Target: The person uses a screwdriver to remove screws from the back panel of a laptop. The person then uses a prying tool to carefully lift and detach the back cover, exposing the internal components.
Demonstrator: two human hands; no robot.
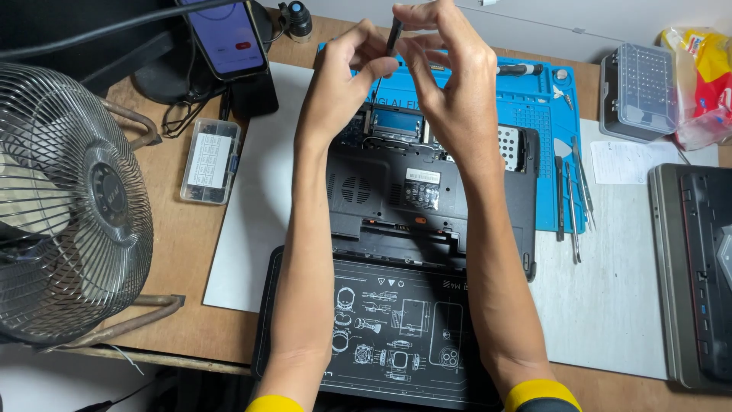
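Both my hands are raised above an upturned black laptop (427, 206) whose bottom cover is partly off, showing its insides at the far end. My left hand (343, 72) and my right hand (450, 69) meet around a thin black screwdriver (394, 34), fingers pinching it from both sides. The laptop lies across a blue work mat (545, 114) and a black printed mat (396, 328).
A metal fan (69, 206) stands at the left edge. A phone (225, 34) on a stand and a small clear parts box (210, 160) sit far left. Pry tools and tweezers (572, 191) lie right of the laptop, with a bit case (639, 91) and a second laptop (694, 275) further right.
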